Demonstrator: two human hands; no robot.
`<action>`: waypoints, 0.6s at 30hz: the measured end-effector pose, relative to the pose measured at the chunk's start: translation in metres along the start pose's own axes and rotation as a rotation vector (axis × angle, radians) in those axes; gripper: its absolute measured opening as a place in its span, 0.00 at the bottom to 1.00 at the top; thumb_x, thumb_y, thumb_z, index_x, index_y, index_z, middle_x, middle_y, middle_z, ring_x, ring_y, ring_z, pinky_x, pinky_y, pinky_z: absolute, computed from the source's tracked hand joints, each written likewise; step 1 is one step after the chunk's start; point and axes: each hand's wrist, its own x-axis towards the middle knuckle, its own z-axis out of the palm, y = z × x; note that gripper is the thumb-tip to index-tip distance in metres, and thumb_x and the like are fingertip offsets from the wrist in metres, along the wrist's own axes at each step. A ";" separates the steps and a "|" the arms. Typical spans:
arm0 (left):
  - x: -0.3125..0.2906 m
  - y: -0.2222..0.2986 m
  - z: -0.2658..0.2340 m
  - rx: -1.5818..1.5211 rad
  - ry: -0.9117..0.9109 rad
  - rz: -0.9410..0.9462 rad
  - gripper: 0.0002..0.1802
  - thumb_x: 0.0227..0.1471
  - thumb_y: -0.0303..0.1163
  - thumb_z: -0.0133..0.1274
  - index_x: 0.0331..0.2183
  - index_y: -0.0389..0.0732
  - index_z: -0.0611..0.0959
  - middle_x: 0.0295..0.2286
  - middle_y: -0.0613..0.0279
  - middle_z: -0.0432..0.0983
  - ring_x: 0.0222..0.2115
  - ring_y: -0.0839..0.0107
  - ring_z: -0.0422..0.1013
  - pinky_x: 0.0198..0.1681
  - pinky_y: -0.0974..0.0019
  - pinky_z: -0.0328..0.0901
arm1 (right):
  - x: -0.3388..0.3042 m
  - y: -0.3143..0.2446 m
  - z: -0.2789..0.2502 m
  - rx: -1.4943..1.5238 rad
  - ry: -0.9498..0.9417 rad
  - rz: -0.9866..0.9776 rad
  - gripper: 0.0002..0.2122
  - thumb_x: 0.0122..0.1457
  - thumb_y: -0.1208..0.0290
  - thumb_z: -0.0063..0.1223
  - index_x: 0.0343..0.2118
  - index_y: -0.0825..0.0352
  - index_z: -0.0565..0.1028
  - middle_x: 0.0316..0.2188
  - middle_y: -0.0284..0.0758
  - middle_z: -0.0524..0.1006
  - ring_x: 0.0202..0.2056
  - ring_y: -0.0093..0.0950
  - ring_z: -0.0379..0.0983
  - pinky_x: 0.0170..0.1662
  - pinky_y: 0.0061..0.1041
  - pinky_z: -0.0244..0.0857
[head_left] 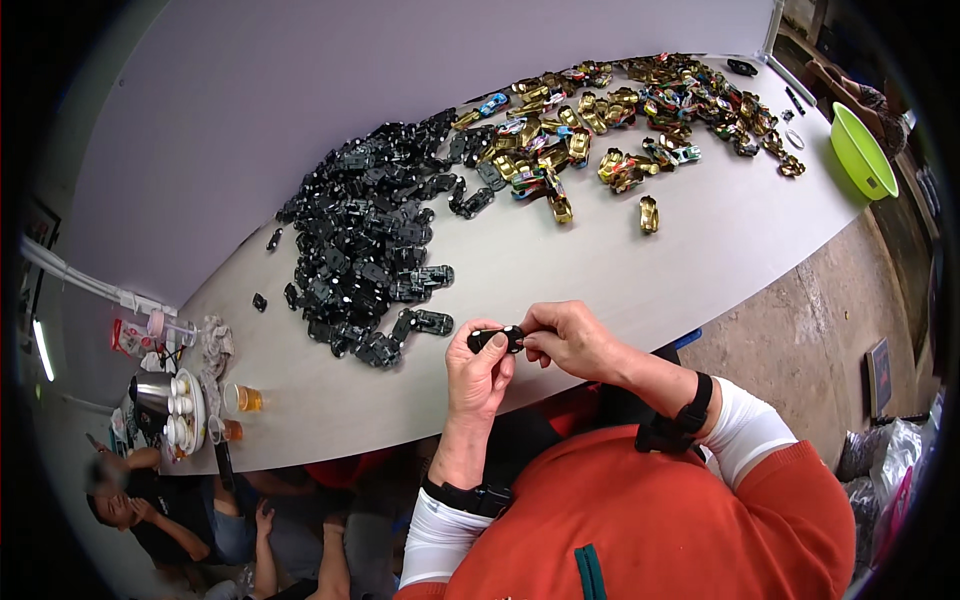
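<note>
A black toy car chassis (484, 341) lies across the fingers of my left hand (476, 375), its thumb pressed on it. From the other side my right hand (565, 338) meets the right end of the chassis, thumb and fingertips pinched together; whatever is between them is too small to make out. Both hands are above the near edge of the table (560, 270). Left of them a large heap of black toy car chassis (350, 250) spreads over the table. Beyond them lie many gold and coloured toy car bodies (540, 150), with one gold body (649, 214) apart from the rest.
A lime-green basin (858, 150) is at the table's far right end. On the left end are a round tray (190, 400) with white cups, a metal kettle (150, 392), a glass of amber drink (243, 398) and a cloth (216, 345). Another person (160, 510) sits lower left.
</note>
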 end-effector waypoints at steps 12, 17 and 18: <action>0.001 0.000 0.006 0.007 0.080 -0.025 0.11 0.47 0.24 0.55 0.31 0.35 0.69 0.20 0.59 0.71 0.10 0.78 0.63 0.07 0.79 0.53 | 0.004 0.020 -0.003 0.431 -0.031 0.172 0.07 0.53 0.70 0.53 0.29 0.70 0.73 0.17 0.27 0.69 0.19 0.15 0.62 0.22 0.16 0.57; -0.003 0.000 0.025 0.254 0.165 0.203 0.10 0.46 0.23 0.55 0.29 0.36 0.70 0.18 0.61 0.70 0.09 0.79 0.62 0.06 0.78 0.52 | 0.007 0.023 0.006 0.229 0.097 -0.007 0.06 0.52 0.71 0.54 0.27 0.69 0.73 0.17 0.27 0.69 0.19 0.14 0.62 0.21 0.16 0.57; -0.004 0.001 0.029 0.169 0.183 0.218 0.09 0.45 0.24 0.57 0.27 0.37 0.71 0.19 0.62 0.71 0.10 0.80 0.62 0.08 0.80 0.52 | 0.007 0.024 0.009 0.313 0.090 0.008 0.07 0.52 0.70 0.54 0.27 0.69 0.73 0.17 0.27 0.69 0.19 0.14 0.62 0.21 0.15 0.57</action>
